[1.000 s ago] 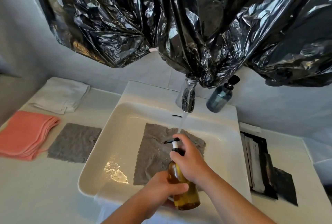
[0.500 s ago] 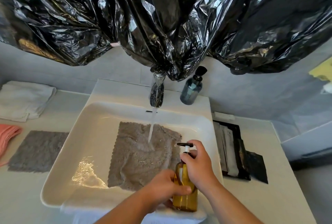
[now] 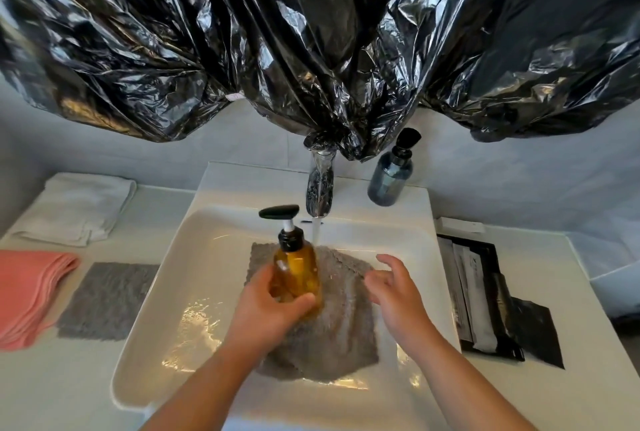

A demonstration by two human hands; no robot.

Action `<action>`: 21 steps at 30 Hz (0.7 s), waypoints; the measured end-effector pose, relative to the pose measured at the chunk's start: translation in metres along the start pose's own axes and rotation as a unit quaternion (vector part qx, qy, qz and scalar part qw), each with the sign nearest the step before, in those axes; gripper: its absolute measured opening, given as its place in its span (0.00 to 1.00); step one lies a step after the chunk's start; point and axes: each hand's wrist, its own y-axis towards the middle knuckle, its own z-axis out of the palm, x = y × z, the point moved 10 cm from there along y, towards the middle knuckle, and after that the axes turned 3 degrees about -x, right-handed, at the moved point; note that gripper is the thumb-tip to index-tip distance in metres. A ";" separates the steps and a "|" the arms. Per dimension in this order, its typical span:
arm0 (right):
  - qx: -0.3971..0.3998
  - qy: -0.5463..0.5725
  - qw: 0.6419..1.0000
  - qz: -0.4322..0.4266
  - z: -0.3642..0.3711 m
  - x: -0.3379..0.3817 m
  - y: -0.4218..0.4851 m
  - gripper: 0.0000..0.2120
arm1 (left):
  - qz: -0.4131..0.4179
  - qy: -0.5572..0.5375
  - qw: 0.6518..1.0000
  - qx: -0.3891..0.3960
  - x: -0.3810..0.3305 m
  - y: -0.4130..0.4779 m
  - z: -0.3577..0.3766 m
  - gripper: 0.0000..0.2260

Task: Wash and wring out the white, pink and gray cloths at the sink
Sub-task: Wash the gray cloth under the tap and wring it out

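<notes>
Left hand (image 3: pixel 273 302) grips amber soap bottle (image 3: pixel 296 275) upright above gray cloth (image 3: pixel 332 333) in sink (image 3: pixel 194 268); right hand (image 3: pixel 394 287) loose, empty, just right of it. Cloth lies flat directly below both, tap water (image 3: pixel 316 231) hitting its far edge. Right hand nearer the pump.

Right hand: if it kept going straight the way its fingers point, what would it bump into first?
Probably the amber pump bottle that the left hand grips above the gray cloth. The open right hand aims its fingers left at it, though depth is unclear.
</notes>
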 end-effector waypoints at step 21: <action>0.000 -0.430 0.901 -0.056 0.008 -0.026 0.096 0.16 | 0.106 0.249 0.938 -0.215 -0.018 0.125 -0.076 0.17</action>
